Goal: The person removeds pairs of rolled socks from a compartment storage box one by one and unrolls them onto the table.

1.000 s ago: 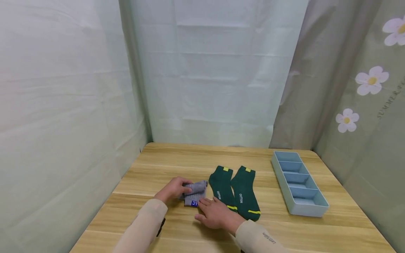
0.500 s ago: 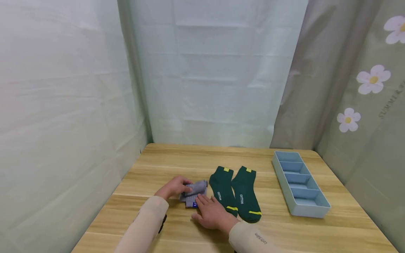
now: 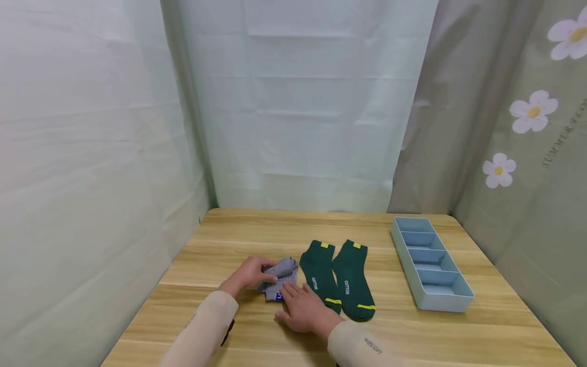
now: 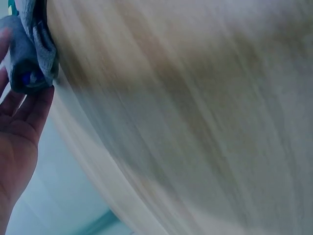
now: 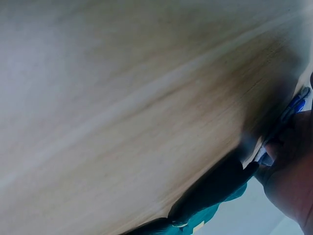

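Note:
A grey sock bundle (image 3: 285,271), partly folded or rolled over, lies on the table with a blue patch at its near end; whether it is one sock or two I cannot tell. My left hand (image 3: 249,274) grips its left side, thumb in front and fingers behind; the left wrist view shows the rolled grey fabric (image 4: 24,58) in that hand. With straight fingers, my right hand (image 3: 304,308) presses on the near part of the bundle. Two green socks (image 3: 323,272) with yellow marks lie flat side by side, just right of the bundle.
A light blue box (image 3: 431,265) with several compartments in a row stands at the right of the wooden table (image 3: 229,229). Pale curtains (image 3: 298,127) hang behind and to the left, and a flowered cloth (image 3: 532,204) hangs on the right.
The rolled part of the grey bundle has turned over slightly under my left hand. My right hand has shifted a little left onto the bundle, covering more of the blue patch.

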`<state>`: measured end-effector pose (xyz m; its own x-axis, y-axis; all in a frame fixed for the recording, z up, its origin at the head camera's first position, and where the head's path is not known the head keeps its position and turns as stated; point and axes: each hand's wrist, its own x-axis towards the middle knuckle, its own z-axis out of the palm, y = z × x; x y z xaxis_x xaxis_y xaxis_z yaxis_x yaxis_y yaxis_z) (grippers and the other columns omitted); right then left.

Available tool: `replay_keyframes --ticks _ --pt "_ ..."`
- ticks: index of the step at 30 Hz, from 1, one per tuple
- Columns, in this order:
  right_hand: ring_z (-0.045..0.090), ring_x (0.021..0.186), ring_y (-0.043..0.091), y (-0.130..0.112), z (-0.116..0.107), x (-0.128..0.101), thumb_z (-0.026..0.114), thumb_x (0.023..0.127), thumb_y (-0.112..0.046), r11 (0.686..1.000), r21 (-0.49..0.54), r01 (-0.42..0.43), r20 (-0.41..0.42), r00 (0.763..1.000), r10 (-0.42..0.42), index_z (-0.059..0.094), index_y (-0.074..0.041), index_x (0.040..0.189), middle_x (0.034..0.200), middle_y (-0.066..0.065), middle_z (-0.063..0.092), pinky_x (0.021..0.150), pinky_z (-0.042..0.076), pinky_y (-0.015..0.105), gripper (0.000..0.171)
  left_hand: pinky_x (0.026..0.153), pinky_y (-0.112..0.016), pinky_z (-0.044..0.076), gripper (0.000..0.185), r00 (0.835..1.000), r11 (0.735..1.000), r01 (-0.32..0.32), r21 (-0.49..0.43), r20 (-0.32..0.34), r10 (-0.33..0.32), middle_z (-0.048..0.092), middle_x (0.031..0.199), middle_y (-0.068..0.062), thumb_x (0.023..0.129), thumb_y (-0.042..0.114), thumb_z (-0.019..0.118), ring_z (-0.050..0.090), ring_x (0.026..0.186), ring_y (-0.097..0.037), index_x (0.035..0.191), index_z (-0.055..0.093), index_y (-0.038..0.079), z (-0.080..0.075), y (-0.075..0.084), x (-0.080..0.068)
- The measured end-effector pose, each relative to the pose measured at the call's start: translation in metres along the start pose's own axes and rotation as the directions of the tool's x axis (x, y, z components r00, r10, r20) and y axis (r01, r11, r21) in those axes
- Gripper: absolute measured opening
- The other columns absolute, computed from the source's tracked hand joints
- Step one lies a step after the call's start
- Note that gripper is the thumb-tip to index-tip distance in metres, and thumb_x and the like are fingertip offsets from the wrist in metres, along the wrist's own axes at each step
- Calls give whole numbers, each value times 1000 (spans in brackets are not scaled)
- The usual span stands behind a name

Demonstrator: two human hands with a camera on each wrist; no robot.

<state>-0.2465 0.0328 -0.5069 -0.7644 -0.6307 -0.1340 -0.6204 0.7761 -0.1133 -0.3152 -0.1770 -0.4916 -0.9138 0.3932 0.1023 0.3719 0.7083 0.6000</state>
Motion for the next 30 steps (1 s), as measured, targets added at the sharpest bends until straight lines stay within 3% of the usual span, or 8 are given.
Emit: replay_keyframes --ticks 3,11,18,23,30 --pt "26 147 16 0 0 1 39 100 -60 1000 -7 7 0 1000 -7 36 -14 155 160 0 30 117 24 47 72 95 -49 49 36 1000 1000 4 10 15 -4 69 115 -16 86 10 77 64 108 -31 119 70 -2 0 0 3" --pt "28 146 16 2 -1 0 41 101 -57 1000 -11 23 -14 1000 -23 38 -13 154 159 1 33 117 24 46 69 97 -49 47 29 990 990 140 -16 25 -140 67 115 -16 91 5 69 61 109 -32 119 68 -2 -3 -1 16" --pt "29 146 16 4 -2 0 41 102 -55 1000 10 21 -14 1000 -21 39 -14 153 159 0 33 117 24 46 66 84 -44 50 17 989 984 134 -119 -44 -140 67 101 -9 87 -1 72 60 92 -23 103 68 4 0 -6 20" --pt "33 144 18 4 -1 4 36 105 -50 998 52 23 -65 998 -19 43 -11 151 156 4 39 115 27 48 61 79 -38 50 13 991 987 130 -95 -22 -133 68 96 -5 87 1 73 59 86 -17 98 72 7 -1 -7 19" --pt "36 142 23 -3 4 10 41 107 -37 999 37 -31 -158 987 36 46 -7 148 154 10 42 113 32 49 51 76 -35 50 13 979 973 205 -110 17 -205 69 100 -5 87 3 74 58 85 -15 100 74 7 -6 -2 16"
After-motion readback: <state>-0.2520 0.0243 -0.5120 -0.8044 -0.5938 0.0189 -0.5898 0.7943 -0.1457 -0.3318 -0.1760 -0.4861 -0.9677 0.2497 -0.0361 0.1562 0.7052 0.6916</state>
